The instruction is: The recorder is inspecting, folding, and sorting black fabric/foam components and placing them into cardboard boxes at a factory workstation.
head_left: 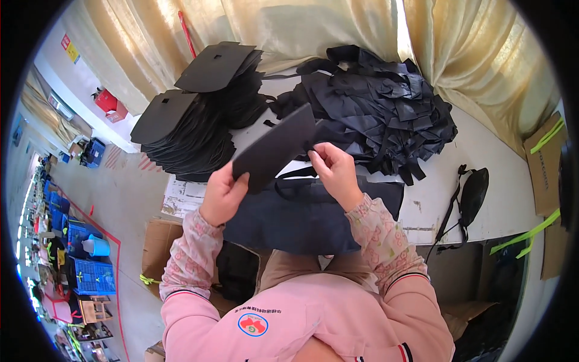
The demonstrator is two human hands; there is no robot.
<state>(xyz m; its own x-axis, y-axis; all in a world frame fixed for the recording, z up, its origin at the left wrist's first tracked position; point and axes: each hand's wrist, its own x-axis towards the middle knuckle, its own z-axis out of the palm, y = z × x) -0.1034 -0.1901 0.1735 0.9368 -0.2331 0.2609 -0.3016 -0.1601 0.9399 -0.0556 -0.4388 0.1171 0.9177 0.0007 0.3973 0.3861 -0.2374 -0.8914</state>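
A stiff black panel (274,148) is held tilted above the table, its lower left end between the thumb and fingers of my left hand (224,194). At the panel's right edge, my right hand (336,175) pinches thumb against fingers; a small dark bit shows at the fingertips, too small to name. Beneath both hands, a dark fabric piece (289,223) with a black strap lies over the table's front edge. Similar black panels are piled in a near stack (175,120) and a far stack (220,66) at the left.
A heap of black fabric pieces (374,108) covers the back of the white table (482,139). Toward the right lies a black pouch with straps (474,192). Cartons stand by the right wall (546,163) and below the table's left end (160,247). Curtains (289,24) hang behind.
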